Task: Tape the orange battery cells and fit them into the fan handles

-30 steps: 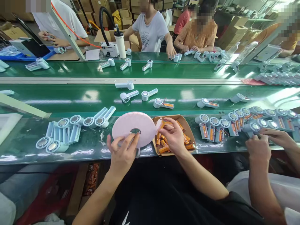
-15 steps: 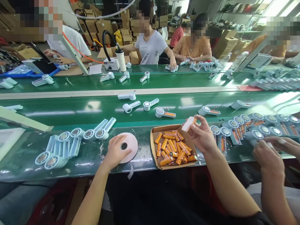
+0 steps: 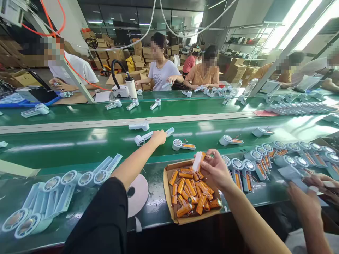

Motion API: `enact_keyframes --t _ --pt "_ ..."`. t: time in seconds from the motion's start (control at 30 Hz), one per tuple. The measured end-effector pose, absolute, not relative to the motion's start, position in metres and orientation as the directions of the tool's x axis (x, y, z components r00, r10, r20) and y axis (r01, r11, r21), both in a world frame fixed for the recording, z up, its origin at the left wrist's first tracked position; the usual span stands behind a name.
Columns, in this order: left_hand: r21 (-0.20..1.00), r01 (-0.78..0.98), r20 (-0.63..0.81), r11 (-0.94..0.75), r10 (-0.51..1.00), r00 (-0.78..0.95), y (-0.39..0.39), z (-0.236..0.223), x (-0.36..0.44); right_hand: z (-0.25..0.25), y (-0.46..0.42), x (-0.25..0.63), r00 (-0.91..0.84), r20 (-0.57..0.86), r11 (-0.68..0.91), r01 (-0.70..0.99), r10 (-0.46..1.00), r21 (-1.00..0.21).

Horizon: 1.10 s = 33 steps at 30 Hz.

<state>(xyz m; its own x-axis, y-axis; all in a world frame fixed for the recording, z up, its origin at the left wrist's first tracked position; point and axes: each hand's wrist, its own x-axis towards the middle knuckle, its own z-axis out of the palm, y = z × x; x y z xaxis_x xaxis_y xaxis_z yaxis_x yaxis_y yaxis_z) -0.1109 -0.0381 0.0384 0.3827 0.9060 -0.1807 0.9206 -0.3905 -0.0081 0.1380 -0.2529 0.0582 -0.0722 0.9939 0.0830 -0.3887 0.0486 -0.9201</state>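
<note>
My right hand (image 3: 215, 167) pinches an orange battery (image 3: 202, 157) with a white strip of tape (image 3: 197, 162) on its side, held just above the back of the cardboard tray. Stretched out over the belt, my left hand (image 3: 159, 137) is closed over the round head of a pale blue fan housing (image 3: 170, 131); its handle sticks out to the right, and my fingertips are mostly hidden. The cardboard tray (image 3: 167, 190) holds many orange batteries (image 3: 188, 187). Left of it lies a white tape roll (image 3: 140, 194), partly covered by my left arm, its loose end hanging over the table edge.
Pale fan housings (image 3: 70, 177) stand grouped at left. More housings with batteries (image 3: 247, 165) line the right side, near a co-worker's hands (image 3: 304, 197). Other housings lie on the green belt (image 3: 87, 146). Across the line, several people sit behind a white cup (image 3: 131, 88).
My left hand has left the tape roll and reached forward onto a fan housing on the belt. My right hand has brought the taped battery back left over the tray. The view has tilted up.
</note>
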Motion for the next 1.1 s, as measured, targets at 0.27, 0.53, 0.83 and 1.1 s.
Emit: enact_keyframes --t 0.27,0.53,0.83,1.1 --pt "0.006 0.84 -0.333 -0.543 0.79 0.514 -0.08 0.025 -0.165 0.042 -0.169 0.12 -0.198 0.171 0.163 -0.054 0.965 -0.985" --pt "0.174 0.858 -0.291 -0.483 0.807 0.514 -0.068 0.031 -0.166 0.028 -0.108 0.05 -0.398 0.09 0.319 0.561 0.913 -0.764" --pt "0.269 0.901 -0.216 -0.342 0.89 0.402 -0.076 0.025 -0.155 0.031 -0.116 0.034 -0.513 -0.107 0.461 0.83 0.851 -0.313" --pt "0.357 0.896 -0.187 -0.263 0.92 0.345 -0.082 0.024 -0.144 0.021 -0.112 0.02 -0.51 -0.244 0.496 0.86 0.825 -0.12"
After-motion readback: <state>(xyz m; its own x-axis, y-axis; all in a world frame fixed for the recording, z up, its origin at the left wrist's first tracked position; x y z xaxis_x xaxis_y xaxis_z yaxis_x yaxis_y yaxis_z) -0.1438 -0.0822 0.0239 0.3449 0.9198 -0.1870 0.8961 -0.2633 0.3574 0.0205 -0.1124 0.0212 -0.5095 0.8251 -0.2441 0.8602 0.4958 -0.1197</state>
